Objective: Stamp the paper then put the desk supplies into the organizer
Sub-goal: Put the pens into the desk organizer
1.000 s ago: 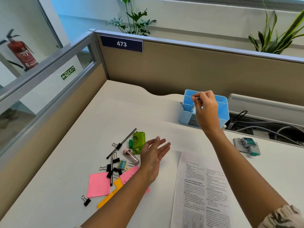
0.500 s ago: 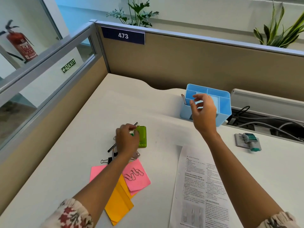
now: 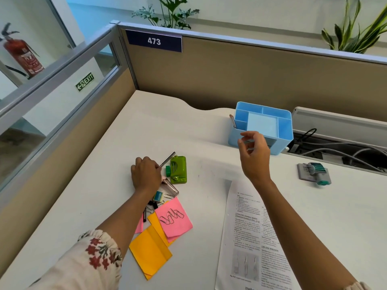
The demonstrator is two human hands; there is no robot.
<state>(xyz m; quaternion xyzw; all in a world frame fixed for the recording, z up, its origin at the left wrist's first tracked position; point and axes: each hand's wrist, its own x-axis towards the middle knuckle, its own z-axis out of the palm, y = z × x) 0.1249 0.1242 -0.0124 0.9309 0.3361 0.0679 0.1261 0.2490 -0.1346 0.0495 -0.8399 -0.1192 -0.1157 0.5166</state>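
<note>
Left hand [image 3: 146,174] at frame centre pinching black pen [image 3: 167,159] beside green punch [image 3: 178,169]; right hand [image 3: 254,152] loose, empty, near blue organizer [image 3: 280,132]. Risk: pen snagging clutter, scattering clips.

Left hand [image 3: 146,174]: a second ago held palm-up, fingers spread, just right of the green stapler [image 3: 178,169]; now lowered knuckles-up just left of it, fingers curled round the near end of the black pen [image 3: 167,159]. Right hand [image 3: 254,154]: earlier raised over the blue organizer [image 3: 262,126], a slim metal item pinched above its left compartment; now drawn back to the organizer's front wall, fingers loosely curled, nothing seen held.
</note>
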